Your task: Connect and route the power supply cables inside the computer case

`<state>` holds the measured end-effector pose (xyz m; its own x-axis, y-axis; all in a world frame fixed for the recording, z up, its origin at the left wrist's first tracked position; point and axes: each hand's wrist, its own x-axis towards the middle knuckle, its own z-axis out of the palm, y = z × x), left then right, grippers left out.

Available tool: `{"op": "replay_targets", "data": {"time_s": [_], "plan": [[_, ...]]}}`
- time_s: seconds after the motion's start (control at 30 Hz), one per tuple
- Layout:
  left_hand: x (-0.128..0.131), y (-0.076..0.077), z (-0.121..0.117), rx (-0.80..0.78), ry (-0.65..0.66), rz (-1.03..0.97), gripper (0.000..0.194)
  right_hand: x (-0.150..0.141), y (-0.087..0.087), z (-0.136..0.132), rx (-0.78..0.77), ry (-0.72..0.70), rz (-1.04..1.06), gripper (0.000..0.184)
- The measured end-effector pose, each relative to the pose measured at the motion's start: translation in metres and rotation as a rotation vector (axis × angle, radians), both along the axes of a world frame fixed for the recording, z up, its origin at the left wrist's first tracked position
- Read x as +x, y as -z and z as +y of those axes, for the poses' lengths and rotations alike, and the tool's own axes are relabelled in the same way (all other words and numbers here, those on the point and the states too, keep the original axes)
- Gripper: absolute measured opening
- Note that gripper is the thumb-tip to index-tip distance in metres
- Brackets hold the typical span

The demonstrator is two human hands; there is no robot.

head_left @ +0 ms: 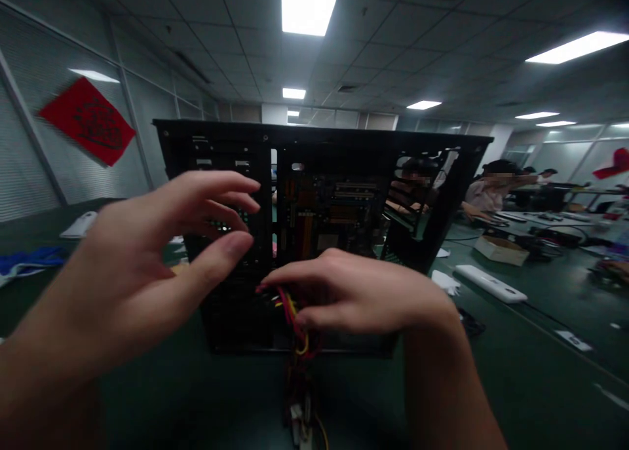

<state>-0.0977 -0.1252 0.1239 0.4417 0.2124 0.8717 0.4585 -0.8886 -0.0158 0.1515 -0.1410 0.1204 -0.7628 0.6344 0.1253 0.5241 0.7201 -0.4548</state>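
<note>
In our right hand (pixel 363 293) we grip red-and-yellow power cables (pixel 291 306) at the upright computer case (pixel 324 133), while our left hand (pixel 128 253) hovers empty beside them. The motherboard (pixel 314 207) seems mounted already; white connectors (pixel 295 414) dangle below, apparently unplugged.

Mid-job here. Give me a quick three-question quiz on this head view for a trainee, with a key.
1. True or false: the left hand has its thumb and forefinger apart.

2. What does the right hand have between its thumb and fingers?
A) a screwdriver
B) red and yellow wires
C) a hammer

3. Fill in the blank: as seen in the picture, the white power strip lies on the green table to the ____ of the black computer case.

Key:
1. True
2. B
3. right
</note>
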Motion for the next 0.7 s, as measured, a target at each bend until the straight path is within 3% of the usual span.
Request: {"op": "replay_targets", "data": {"time_s": [0.07, 0.13, 0.27, 0.5, 0.7], "plan": [[0.007, 0.003, 0.003, -0.099, 0.011, 0.184, 0.055, 0.018, -0.002, 0.001, -0.048, 0.056, 0.044, 0.054], [0.012, 0.007, 0.005, -0.151, 0.007, 0.329, 0.058, 0.029, 0.001, 0.003, -0.088, 0.079, 0.051, 0.055], [0.023, 0.015, 0.005, -0.218, 0.040, 0.495, 0.039, 0.034, 0.003, 0.004, -0.141, 0.089, 0.064, 0.051], [0.034, 0.017, 0.002, -0.249, 0.054, 0.467, 0.033, 0.032, 0.001, 0.001, -0.148, 0.145, 0.086, 0.046], [0.039, 0.021, 0.008, -0.193, 0.036, 0.455, 0.024, 0.036, 0.007, 0.010, -0.214, 0.047, 0.140, 0.040]]}}
